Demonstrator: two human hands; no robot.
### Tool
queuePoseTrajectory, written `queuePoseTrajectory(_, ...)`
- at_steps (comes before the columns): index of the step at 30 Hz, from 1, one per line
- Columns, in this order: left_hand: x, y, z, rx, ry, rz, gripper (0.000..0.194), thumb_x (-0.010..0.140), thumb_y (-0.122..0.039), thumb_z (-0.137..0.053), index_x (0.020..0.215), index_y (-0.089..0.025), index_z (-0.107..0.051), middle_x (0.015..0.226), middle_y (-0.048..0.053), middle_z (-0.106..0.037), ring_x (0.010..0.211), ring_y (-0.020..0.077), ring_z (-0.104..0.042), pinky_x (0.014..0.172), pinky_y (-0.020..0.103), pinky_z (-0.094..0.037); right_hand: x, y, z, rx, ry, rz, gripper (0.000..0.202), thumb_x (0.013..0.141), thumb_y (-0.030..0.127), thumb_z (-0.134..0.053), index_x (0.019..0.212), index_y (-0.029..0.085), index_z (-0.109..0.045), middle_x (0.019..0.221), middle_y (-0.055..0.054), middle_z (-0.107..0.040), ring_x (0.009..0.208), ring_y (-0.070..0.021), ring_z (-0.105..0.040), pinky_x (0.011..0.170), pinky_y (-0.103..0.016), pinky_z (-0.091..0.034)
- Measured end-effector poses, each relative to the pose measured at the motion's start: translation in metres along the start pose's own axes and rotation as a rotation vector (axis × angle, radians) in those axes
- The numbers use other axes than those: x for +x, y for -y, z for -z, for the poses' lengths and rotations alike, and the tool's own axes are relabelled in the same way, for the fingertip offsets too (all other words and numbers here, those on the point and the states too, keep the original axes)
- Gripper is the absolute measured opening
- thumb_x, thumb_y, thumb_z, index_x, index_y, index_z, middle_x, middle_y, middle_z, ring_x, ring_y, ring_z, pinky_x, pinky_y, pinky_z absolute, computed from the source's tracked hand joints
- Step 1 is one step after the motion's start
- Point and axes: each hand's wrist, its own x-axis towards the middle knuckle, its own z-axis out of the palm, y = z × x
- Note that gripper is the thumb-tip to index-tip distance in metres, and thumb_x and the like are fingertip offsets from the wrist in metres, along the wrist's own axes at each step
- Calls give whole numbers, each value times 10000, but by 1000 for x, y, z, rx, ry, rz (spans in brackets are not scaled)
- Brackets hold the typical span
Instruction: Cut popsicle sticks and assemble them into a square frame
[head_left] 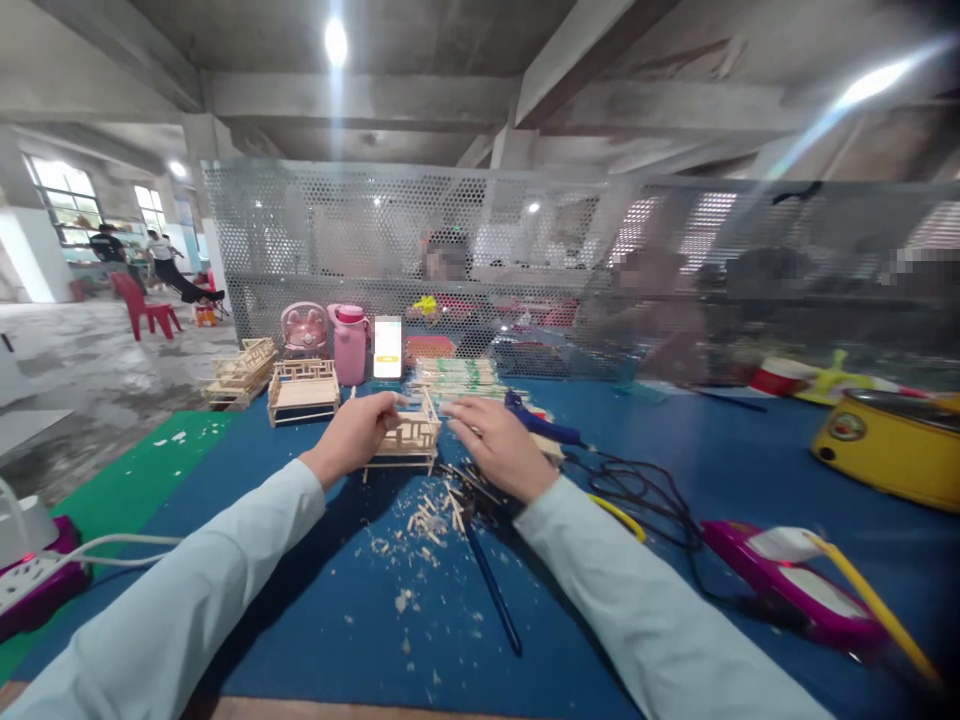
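A small openwork model built of thin wooden sticks (403, 461) stands on the blue tabletop in front of me. My left hand (354, 432) is closed at its left upper part, thumb and forefinger pinched on it. At the model's right top corner, my right hand (499, 445) has its fingers stretched out, with a gap between forefinger and thumb. A blue glue gun (551, 428) lies just beyond the right hand, partly hidden by it. Between my forearms are cut stick pieces (427, 522) and a slim dark-blue tool (491, 580).
Two more stick models (304, 388) (241, 374) stand back left, beside a pink jug (349, 345) and a lit phone (388, 350). Stick bundles (456, 375) lie behind. Black cables (645, 490), a purple power strip (795, 585) and a yellow pot (892, 450) occupy the right. A perforated screen (337, 220) rises behind.
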Motion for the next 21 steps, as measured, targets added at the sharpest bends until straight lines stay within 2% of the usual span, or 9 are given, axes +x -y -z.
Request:
queuePoseTrajectory(2, 0, 0, -1, -9, 2, -4, 239, 780, -103, -511, 989, -177, -600, 789, 21, -685, 710, 144, -610, 662, 247, -446, 13, 7, -23, 24, -24, 22, 260, 863, 290, -454, 966, 185, -667, 1024, -88, -645, 981, -206, -547, 866, -388, -415)
queuePoseTrajectory(4, 1, 0, -3, -19, 3, 1, 244, 780, -107, -514, 1000, -174, -595, 790, 23, -686, 713, 145, -612, 665, 248, -449, 18, 5, -37, 50, -30, 18, 217, 852, 286, -489, 902, 188, -676, 961, -72, -653, 926, -196, -549, 828, -370, -422)
queuePoseTrajectory(8, -1, 2, -1, -60, -12, 8, 232, 801, -148, -508, 1012, -179, -599, 863, 44, -691, 788, 163, -624, 717, 268, -462, 18, -1, -44, 101, -71, 0, 180, 841, 243, -504, 802, 189, -672, 862, -50, -653, 859, -177, -549, 806, -342, -420)
queuePoseTrajectory(10, -3, 9, 7, -109, -118, 45, 225, 836, -207, -474, 1021, -181, -600, 972, 61, -677, 886, 172, -613, 786, 284, -454, 18, -1, -45, 108, -88, -13, 174, 833, 236, -508, 790, 185, -669, 868, -56, -651, 869, -181, -547, 811, -344, -418)
queuePoseTrajectory(12, -8, 20, 17, -149, -316, 148, 253, 872, -259, -413, 1012, -168, -603, 1033, 74, -654, 949, 177, -589, 835, 295, -437, 18, 0, -46, 112, -100, -26, 180, 830, 238, -503, 791, 178, -668, 881, -67, -651, 888, -189, -545, 819, -353, -415)
queuePoseTrajectory(14, -14, 34, 25, -146, -502, 283, 294, 889, -283, -365, 971, -146, -612, 992, 83, -650, 936, 183, -577, 839, 306, -430, 18, 1, -48, 122, -105, -30, 190, 831, 238, -492, 793, 173, -666, 882, -72, -653, 897, -192, -546, 828, -358, -414)
queuePoseTrajectory(15, -18, 41, 26, -131, -546, 331, 305, 889, -289, -360, 934, -136, -620, 961, 86, -649, 929, 188, -572, 840, 313, -426, 18, 1, -49, 127, -106, -29, 194, 833, 237, -486, 792, 173, -664, 879, -72, -654, 894, -192, -547, 829, -357, -414)
queuePoseTrajectory(17, -24, 50, 25, -111, -522, 345, 312, 880, -300, -375, 872, -128, -635, 919, 87, -643, 915, 191, -565, 837, 318, -426, 18, 1, -49, 130, -108, -26, 196, 834, 234, -478, 785, 176, -659, 871, -67, -655, 882, -189, -547, 826, -352, -414)
queuePoseTrajectory(21, -31, 49, 12, -96, -389, 203, 288, 859, -313, -432, 832, -144, -664, 992, 88, -617, 968, 183, -544, 887, 325, -411, 17, 3, -48, 115, -110, -20, 197, 835, 232, -473, 775, 175, -652, 863, -65, -657, 870, -189, -545, 822, -345, -409)
